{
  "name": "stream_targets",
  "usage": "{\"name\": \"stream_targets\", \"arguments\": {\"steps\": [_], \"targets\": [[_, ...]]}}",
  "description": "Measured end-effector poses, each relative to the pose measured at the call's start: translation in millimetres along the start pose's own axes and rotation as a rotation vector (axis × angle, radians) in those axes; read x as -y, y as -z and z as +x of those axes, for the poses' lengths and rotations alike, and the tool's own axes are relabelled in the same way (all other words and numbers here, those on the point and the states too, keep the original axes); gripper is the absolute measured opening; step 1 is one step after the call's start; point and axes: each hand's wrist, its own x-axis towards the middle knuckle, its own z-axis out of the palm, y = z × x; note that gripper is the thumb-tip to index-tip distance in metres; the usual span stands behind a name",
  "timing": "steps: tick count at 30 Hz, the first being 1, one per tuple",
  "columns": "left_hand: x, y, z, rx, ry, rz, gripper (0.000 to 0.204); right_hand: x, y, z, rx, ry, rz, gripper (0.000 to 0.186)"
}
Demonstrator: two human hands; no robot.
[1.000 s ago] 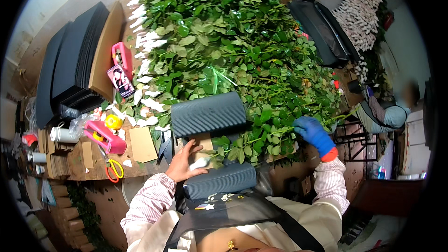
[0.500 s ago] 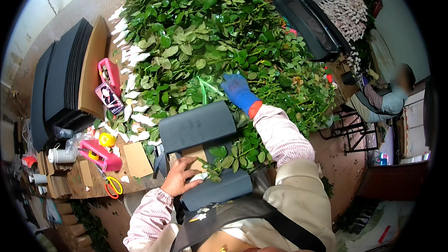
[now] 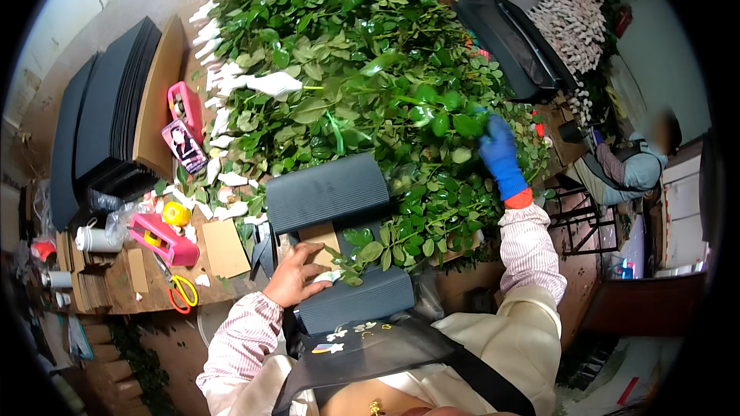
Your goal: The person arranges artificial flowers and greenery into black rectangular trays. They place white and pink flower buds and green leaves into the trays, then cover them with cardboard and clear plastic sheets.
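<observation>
My right hand [image 3: 499,148], in a blue glove, grips the leafy end of a rose stem at the right of a big green pile of roses [image 3: 339,38]. The lifted rose [image 3: 271,83], its head in a white sleeve, points left above the pile. My bare left hand [image 3: 297,276] rests near me at a dark corrugated board wrap [image 3: 358,304], its fingers and thumb around the white head of another rose [image 3: 331,275]. Leaves of that rose lie across the wrap. The wrap's other folded flap [image 3: 327,194] rises just beyond my hand.
To the left stand stacked dark boards [image 3: 116,100], pink tape dispensers [image 3: 166,240], scissors [image 3: 182,293] and a cardboard piece [image 3: 225,249]. A black box [image 3: 509,46] lies at the far right of the pile. Another person [image 3: 636,162] sits farther right.
My right hand has moved right from the middle of the pile and now holds a rose lifted from it. My left hand stays at the wrap.
</observation>
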Motion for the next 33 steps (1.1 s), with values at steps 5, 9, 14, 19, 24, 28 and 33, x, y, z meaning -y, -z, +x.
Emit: {"name": "stream_targets", "arguments": {"steps": [5, 9, 14, 19, 24, 28, 33], "targets": [[3, -1, 7, -0.019, -0.024, 0.020, 0.034, -2, 0, 2, -0.193, 0.025, 0.350, 0.033], [4, -3, -4, 0.022, 0.013, 0.013, 0.034, 63, -8, 35, -0.157, 0.121, 0.369, 0.027], [14, -11, -12, -0.003, 0.021, 0.018, 0.033, 116, 14, 18, -0.134, 0.377, 0.370, 0.024], [23, -26, -17, -0.074, 0.241, -0.249, 0.107, 87, 67, -27, 0.163, 0.381, 0.279, 0.024], [6, -12, -5, -0.109, 0.166, -0.139, 0.096, 22, 38, -98, 0.630, 0.199, 0.019, 0.023], [5, -12, -2, -0.081, 0.116, -0.065, 0.065, 15, 2, -131, 0.723, 0.155, -0.264, 0.029], [-1, -4, 4, -0.036, 0.140, -0.072, 0.065, 13, 8, -80, 1.002, -0.009, -0.160, 0.031]]}}
